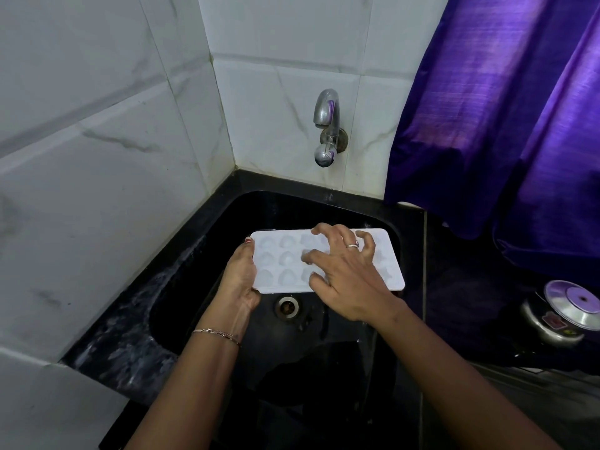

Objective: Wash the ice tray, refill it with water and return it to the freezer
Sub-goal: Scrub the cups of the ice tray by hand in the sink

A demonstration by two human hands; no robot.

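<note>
I am looking down into the black sink point(292, 209), which is sitting in the corner of a black desk point(123, 349) under white tiled walls point(97, 125). The white ice tray point(282, 264) is being held over the basin, its long side running from left to right, with the drain point(287, 306) lying just below its near edge. The face with the rows of rounded moulds is turning up toward me; I cannot tell if there is water in them.

The left hand point(238, 280) is gripping the left short end of the tray, the palm against the edge and the thumb coming over the far corner. A thin bracelet point(216, 334) is sitting on this wrist. The right hand point(350, 277) is lying on top of the tray, covering its right half. Its fingers are spread apart and bent like a claw, with the tips resting on the moulds, and they are not closing round anything. A ring point(352, 245) is showing on one finger.

A metal tap point(327, 125) is standing out from the far wall above the sink, and I am seeing no stream from it. A purple curtain point(503, 125) is hanging at the right, and under it a steel pot point(558, 316) with a lid is standing on the desk, well apart from the tray.
</note>
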